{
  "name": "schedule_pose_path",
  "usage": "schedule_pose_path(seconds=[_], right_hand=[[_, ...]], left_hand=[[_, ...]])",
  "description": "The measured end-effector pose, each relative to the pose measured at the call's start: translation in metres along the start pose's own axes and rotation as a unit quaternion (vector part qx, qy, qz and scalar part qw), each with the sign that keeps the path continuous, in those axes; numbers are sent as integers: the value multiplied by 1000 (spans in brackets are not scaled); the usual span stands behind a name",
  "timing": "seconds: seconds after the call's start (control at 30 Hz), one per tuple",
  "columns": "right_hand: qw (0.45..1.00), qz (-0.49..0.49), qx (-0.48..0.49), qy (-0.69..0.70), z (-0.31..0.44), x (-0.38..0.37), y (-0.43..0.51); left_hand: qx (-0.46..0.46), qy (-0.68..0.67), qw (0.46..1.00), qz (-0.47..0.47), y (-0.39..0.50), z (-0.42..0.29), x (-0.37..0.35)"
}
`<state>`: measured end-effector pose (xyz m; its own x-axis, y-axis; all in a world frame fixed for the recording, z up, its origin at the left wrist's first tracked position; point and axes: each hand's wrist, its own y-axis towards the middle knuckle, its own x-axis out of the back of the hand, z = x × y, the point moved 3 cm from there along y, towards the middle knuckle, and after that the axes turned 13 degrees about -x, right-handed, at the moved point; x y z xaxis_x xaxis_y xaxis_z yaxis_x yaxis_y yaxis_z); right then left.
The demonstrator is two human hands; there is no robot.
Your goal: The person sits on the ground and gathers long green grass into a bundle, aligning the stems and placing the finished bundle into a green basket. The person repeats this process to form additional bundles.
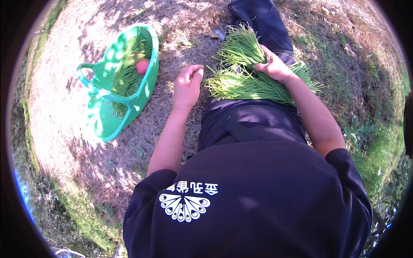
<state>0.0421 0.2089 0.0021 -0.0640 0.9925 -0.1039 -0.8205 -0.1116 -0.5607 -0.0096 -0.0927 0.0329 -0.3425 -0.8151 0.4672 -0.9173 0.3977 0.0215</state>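
Observation:
A bunch of long thin green leaves, like chives (240,48), is held by my right hand (273,67), with fingers and thumb closed round its lower right end. Beneath it a larger pile of the same leaves (251,86) lies across my lap, on dark trousers. My left hand (188,84) is raised left of the pile, apart from it. Its fingers are curled and the thumb tip meets the index finger; nothing shows between them.
On the ground at the left stands a green plastic basket (149,92) with a handle. It holds more green leaves (124,75) and a round red fruit or ball (142,66). A small clear plastic scrap (220,34) lies on the dry grass near my leg (264,22).

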Motion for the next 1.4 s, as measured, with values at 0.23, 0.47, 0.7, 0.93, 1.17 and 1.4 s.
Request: schedule_pose_path(seconds=[0.23,0.47,0.7,0.93,1.17,1.4], right_hand=[[999,-4,-5,-37,2,2,0],[999,1,-3,-36,-4,4,3],[1000,1,-8,-29,-2,3,2],[999,-4,-7,-50,0,3,1],[999,4,-27,-18,2,2,-2],[999,21,-21,30,0,5,3]], left_hand=[[-131,87,987,39,-2,-2,-7],[-183,113,975,55,2,8,0],[-147,101,983,-50,10,6,57],[-115,370,922,-22,-4,46,123],[-180,234,955,-29,-10,-3,47],[-280,119,946,115,6,-57,-36]])
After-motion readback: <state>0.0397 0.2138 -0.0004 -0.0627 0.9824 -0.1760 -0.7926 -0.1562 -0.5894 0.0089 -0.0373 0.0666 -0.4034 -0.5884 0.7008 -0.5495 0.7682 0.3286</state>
